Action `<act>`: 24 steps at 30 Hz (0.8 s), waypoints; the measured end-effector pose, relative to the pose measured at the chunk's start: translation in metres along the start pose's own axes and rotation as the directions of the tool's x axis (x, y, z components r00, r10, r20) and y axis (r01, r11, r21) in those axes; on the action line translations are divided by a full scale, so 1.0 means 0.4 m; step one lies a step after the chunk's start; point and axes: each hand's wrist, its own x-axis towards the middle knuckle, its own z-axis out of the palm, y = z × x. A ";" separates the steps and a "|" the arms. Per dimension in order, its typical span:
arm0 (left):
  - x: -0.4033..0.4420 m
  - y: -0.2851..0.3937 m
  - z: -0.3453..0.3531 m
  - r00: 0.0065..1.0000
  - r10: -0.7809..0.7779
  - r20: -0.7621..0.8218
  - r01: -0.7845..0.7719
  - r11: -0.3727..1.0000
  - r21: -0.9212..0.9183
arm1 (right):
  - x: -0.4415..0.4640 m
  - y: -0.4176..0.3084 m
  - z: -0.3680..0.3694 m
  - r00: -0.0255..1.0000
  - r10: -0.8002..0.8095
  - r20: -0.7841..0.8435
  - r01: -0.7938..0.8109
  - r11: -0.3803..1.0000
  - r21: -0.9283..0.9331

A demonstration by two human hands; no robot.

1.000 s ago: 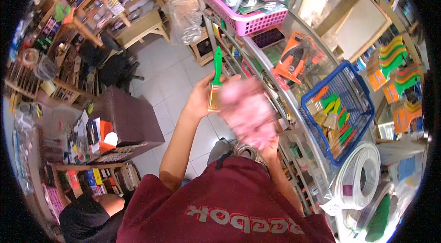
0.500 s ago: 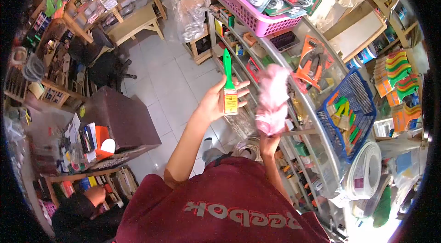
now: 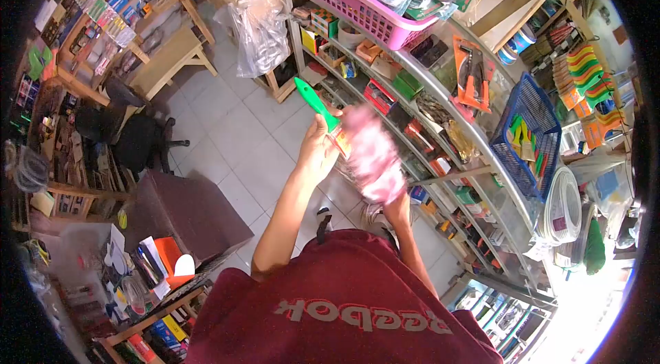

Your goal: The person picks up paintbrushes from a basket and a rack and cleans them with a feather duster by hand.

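both hands are working close together in front of the maroon shirt (image 3: 337, 281), over the pale tiled floor (image 3: 254, 158). the left hand (image 3: 315, 158) is gripping a paintbrush (image 3: 320, 108), its thumb and fingers closing narrowly around the lower part. the green handle is pointing up and to the left, past the fingers, while the bristle end is slanting down toward the right hand (image 3: 397, 209). that hand is clutching a pink cloth (image 3: 375, 158) (smeared by motion blur, so its folds are hard to read), and its fingers are mostly hiding behind it. the cloth is filling the space between the hands, its upper end lying right beside the bristle end; whether the two are touching, i cannot tell.

to the right of the hands, a glass counter (image 3: 474, 137) is curving past. on top of it, a pink basket (image 3: 364, 10) is holding packaged cables, and a blue basket (image 3: 509, 168) is holding colourful-handled brushes. orange-packed pliers (image 3: 473, 75) are lying between the baskets (nearer the blue one), and a white cable coil (image 3: 560, 206) is sitting just beyond the blue basket. well to the left, a brown box-like cabinet (image 3: 189, 219) is standing near a black chair (image 3: 137, 140).
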 end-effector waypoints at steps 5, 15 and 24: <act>-0.002 0.012 -0.005 0.992 0.123 -0.037 -0.120 0.990 0.069 | 0.000 -0.099 0.060 0.907 0.418 0.054 -0.080 0.045 0.996; -0.011 -0.024 0.039 0.993 0.117 -0.018 -0.112 0.976 0.188 | 0.029 -0.029 -0.020 0.987 -0.161 -0.027 0.164 0.971 0.174; 0.002 -0.091 0.092 0.986 0.151 -0.070 -0.130 0.962 0.242 | 0.088 0.065 -0.078 0.999 -0.041 -0.027 0.047 0.637 0.770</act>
